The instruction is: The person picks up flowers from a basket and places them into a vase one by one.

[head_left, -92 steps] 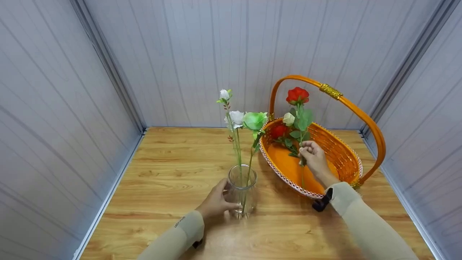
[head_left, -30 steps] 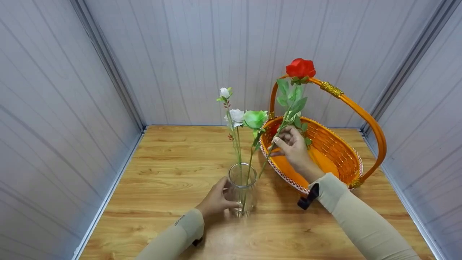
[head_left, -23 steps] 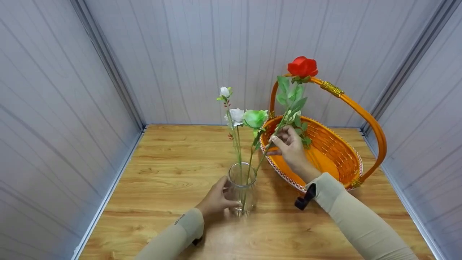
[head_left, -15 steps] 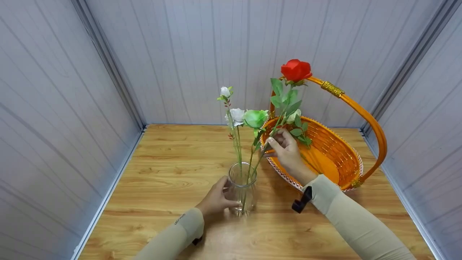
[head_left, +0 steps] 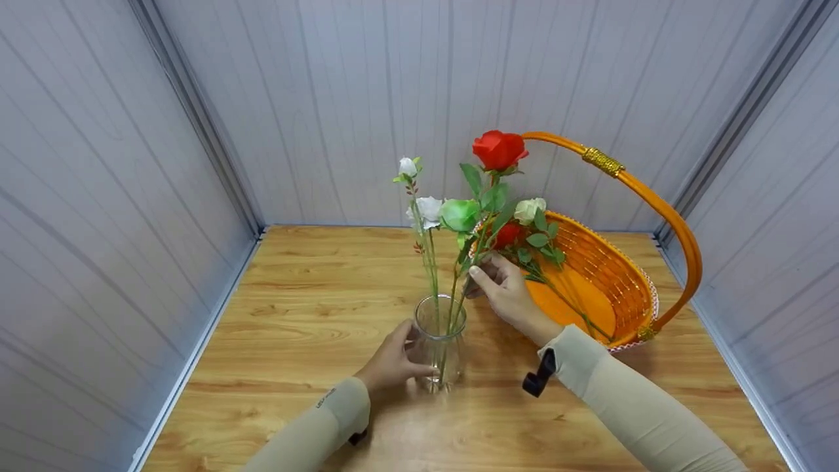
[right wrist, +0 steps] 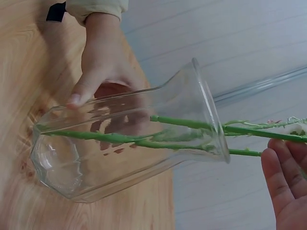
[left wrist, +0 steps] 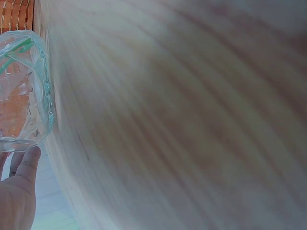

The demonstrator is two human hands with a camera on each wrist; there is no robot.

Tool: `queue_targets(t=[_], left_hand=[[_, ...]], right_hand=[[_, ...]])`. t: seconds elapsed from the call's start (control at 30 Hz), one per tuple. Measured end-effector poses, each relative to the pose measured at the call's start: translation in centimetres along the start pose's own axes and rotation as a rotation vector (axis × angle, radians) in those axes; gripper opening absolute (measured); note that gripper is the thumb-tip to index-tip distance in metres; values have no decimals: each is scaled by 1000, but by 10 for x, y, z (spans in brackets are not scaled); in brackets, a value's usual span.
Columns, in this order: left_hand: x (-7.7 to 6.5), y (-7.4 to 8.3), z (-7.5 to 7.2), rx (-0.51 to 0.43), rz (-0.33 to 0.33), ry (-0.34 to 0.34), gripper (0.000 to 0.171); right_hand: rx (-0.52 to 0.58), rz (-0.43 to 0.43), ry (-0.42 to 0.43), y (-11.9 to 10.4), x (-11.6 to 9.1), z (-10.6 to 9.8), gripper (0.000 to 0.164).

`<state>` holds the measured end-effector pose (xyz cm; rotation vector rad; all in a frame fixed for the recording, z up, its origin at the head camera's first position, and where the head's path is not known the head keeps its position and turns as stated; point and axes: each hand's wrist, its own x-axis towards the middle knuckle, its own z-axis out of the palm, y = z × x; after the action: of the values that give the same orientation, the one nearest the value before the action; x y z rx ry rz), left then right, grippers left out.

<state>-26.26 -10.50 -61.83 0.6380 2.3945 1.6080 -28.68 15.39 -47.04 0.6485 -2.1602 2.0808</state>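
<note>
My left hand (head_left: 392, 362) grips a clear glass vase (head_left: 452, 357) low on its side, thumb in front and fingers round the back. The right hand (head_left: 506, 294) pinches the stem of a red rose (head_left: 499, 150) just above the vase's mouth. In the right wrist view, the cut end of a green stem (right wrist: 180, 122) hangs inside the upper part of the glass, clear of the bottom. A green rose (head_left: 460, 215), a white flower (head_left: 430, 211) and a small white bud (head_left: 407, 167) stand in the vase.
An orange woven basket (head_left: 606, 269) with a tall arched handle (head_left: 668, 226) stands behind and right of the vase. Another red rose (head_left: 507, 235) and a cream rose (head_left: 529, 210) lie in it. Pale panel walls (head_left: 328, 118) enclose the wooden table (head_left: 295, 295).
My right hand has lifted the red rose out of the basket, carried it left and lowered its stem into the vase's mouth. The left hand has stayed on the vase.
</note>
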Motion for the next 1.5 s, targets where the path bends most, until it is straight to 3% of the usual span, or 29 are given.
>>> queue_targets(t=[0.17,0.4,0.77,0.93,1.17,1.5], left_hand=[[0,0,0,-7,-7,-3,83],[1,0,-1,14,1,-4,92],[0,1,-1,18,16,-12,97],[1,1,0,19,15,-9,99],[1,1,0,27,20,-10,99],[1,0,-2,76,33,-15,73]], right_hand=[[-69,8,-32,3,-3,5,23],[-210,25,-51,9,-8,10,16],[-377,-80,-82,24,-9,14,11],[-430,-87,-113,27,-9,14,10],[-445,-72,-141,26,-7,13,10],[-417,11,-98,24,-11,4,23]])
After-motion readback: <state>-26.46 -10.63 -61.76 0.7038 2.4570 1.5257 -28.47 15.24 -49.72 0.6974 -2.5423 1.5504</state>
